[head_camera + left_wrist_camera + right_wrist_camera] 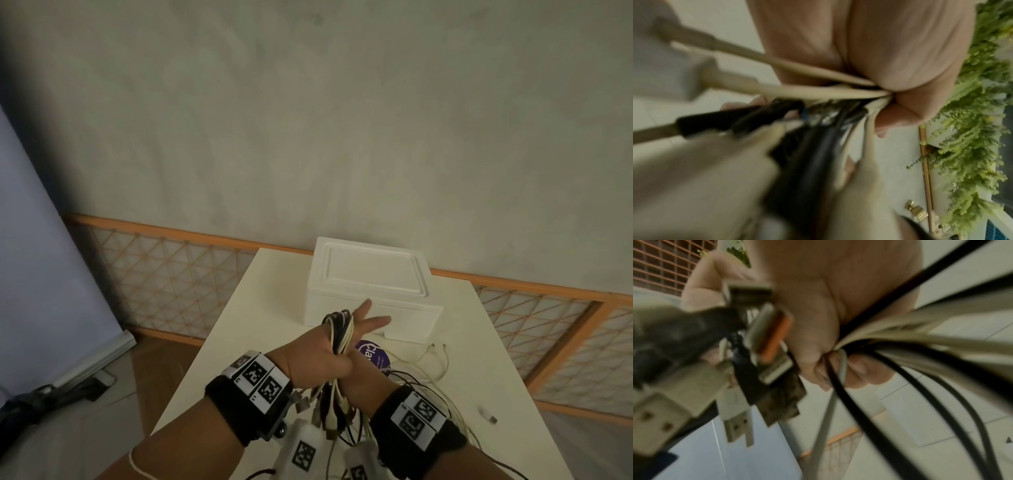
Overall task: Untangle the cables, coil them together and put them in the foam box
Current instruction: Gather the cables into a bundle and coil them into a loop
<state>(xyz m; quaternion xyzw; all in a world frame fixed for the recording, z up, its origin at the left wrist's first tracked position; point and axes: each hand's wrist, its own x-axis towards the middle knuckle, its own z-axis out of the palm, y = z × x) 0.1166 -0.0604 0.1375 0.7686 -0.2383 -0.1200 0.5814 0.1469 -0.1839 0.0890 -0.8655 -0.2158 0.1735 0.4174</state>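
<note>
A bundle of black and cream cables [339, 330] is looped over my left hand [308, 359], just in front of the closed white foam box [370, 284]. Two fingers [375, 322] stick out straight past the loop toward the box. In the left wrist view the cables [828, 91] run into the fold between palm [879, 48] and curled thumb. My right hand [363, 377] grips the lower part of the bundle; its fingers [857, 369] curl round the cables [900, 337]. Several USB plugs [735, 418] dangle below both wrists.
More loose cable [428, 363] lies on the white table [239, 325] to the right of my hands. A round purple label [370, 353] lies before the box, and a small white adapter [488, 414] sits near the right edge. An orange lattice fence [171, 267] runs behind.
</note>
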